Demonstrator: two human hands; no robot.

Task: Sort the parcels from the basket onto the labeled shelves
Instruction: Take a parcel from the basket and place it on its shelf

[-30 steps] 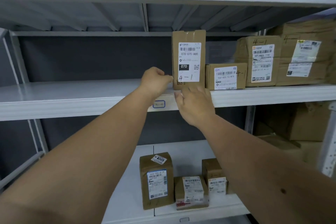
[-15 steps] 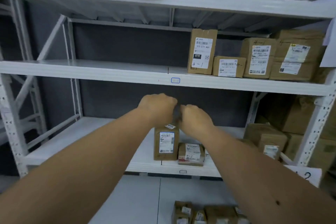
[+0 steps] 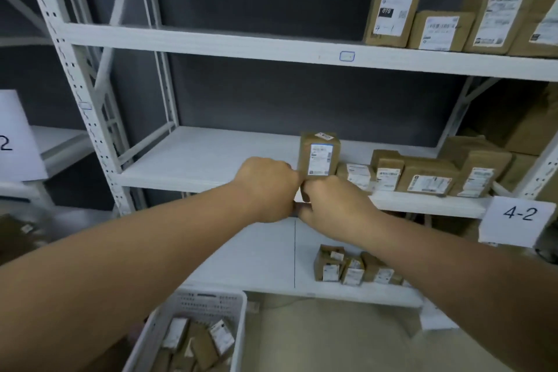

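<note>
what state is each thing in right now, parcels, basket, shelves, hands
left hand: fingers curled, holding nothing visible
right hand: fingers curled, contents hidden
tall parcel: upright on upper shelf, marked 4-1
upright parcel: standing on middle shelf, just behind the hands
basket: on the floor, parcels still inside
4-2 sign: hanging at the right post

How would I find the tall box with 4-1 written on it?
Look at the highest shelf you can see, over on its right side where brown parcels stand in a row. The tall box is the leftmost, beside a short parcel. Only it has a black patch on its white label.
</note>
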